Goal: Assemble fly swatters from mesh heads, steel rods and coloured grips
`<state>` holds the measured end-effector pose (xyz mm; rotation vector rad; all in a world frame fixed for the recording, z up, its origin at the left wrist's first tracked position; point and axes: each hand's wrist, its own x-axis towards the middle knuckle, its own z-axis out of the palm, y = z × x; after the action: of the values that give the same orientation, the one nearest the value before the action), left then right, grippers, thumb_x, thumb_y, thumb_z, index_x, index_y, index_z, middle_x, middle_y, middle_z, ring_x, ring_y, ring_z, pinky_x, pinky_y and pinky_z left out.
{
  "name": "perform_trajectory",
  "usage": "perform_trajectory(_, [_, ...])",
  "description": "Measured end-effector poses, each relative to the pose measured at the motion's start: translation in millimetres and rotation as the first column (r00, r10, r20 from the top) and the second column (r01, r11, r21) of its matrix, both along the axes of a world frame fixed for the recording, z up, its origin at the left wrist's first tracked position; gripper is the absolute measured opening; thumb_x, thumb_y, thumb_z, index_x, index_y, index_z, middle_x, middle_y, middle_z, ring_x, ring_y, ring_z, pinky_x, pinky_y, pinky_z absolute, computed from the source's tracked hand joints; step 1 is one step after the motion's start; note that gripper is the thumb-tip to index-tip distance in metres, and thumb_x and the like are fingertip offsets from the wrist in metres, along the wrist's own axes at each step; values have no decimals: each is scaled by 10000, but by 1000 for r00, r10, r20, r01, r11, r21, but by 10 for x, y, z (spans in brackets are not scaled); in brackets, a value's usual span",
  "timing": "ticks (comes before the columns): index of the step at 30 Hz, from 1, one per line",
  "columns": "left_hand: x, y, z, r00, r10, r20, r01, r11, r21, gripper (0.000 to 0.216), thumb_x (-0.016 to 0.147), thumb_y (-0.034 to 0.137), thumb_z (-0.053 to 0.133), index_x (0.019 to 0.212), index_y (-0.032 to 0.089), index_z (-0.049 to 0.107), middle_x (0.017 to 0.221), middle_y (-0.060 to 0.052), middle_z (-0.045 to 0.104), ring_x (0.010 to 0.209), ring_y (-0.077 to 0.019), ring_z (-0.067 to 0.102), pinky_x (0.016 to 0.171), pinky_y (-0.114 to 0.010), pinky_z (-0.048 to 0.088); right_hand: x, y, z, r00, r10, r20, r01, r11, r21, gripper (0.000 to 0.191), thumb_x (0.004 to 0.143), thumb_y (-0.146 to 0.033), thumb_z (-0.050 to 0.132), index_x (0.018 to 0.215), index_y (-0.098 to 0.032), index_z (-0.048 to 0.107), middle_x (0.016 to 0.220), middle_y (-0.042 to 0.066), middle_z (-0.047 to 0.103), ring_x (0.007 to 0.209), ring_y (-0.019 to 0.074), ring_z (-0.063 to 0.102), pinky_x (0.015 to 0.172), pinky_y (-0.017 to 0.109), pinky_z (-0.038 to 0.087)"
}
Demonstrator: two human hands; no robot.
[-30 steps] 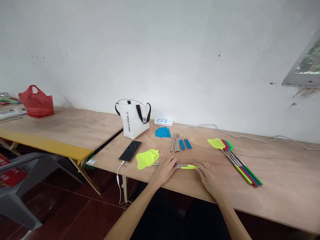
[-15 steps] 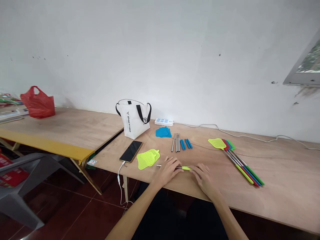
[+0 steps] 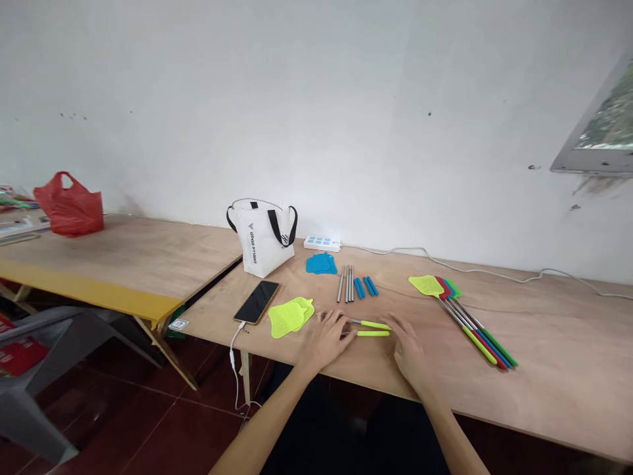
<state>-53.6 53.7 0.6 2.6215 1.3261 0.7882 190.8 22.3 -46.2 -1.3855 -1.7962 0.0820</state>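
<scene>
Two metal rods with yellow-green handle sleeves lie side by side near the table's front: the farther handle (image 3: pixel 376 325) and the nearer handle (image 3: pixel 373 334). My left hand (image 3: pixel 326 340) lies over the rods' bare left parts, fingers curled down on them, hiding most of the metal. Just past the right ends of the handles is my right hand (image 3: pixel 408 346), fingers spread and holding nothing. Left of my left hand, yellow-green fly swatter heads (image 3: pixel 291 316) overlap flat on the wood. Beyond my hands lie bare metal rods (image 3: pixel 350 284), blue handle sleeves (image 3: pixel 366 287) and blue swatter heads (image 3: pixel 321 263).
Assembled fly swatters (image 3: pixel 477 333) in several colours lie at the right. A phone (image 3: pixel 256 302) on a white cable, a white bag (image 3: pixel 264 241) and a power strip (image 3: pixel 322 243) are at the left and back. A red plastic bag (image 3: pixel 72 208) stands on the other table.
My right hand has let go of the yellow-green handle and moved slightly right, fingers spreading. Two handles now show side by side where one showed between my hands. The view has shifted slightly.
</scene>
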Motion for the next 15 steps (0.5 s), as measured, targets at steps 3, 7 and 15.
perform_trajectory(3, [13, 2, -13, 998, 65, -12, -65, 998, 2, 188, 985, 387, 577, 1049, 221, 635, 1166, -45, 632, 1120, -263, 572, 1019, -448, 350, 18, 17, -8, 999, -45, -7, 45, 999, -2, 612, 807, -44, 357, 1313, -268, 619, 1367, 76, 591, 1308, 229, 529, 1121, 498, 459])
perform_trajectory(7, [11, 0, -6, 997, 69, -22, -69, 998, -10, 92, 946, 212, 570, 1021, 223, 621, 1121, -40, 646, 1079, -256, 582, 991, -441, 370, -6, 9, 10, 998, -61, 30, 62, 997, -42, 439, 954, -202, 361, 1318, -264, 599, 1338, 80, 624, 1276, 240, 554, 1111, 503, 456])
perform_trajectory(15, [-28, 30, -25, 1000, 23, 6, -23, 999, -33, 263, 909, 61, 504, 1055, 244, 624, 1125, -20, 646, 1087, -227, 589, 992, -407, 371, -56, -7, 27, 987, -53, 153, 63, 996, -61, 252, 986, -416, 454, 1114, -284, 627, 1267, 78, 634, 1180, 266, 602, 1031, 498, 480])
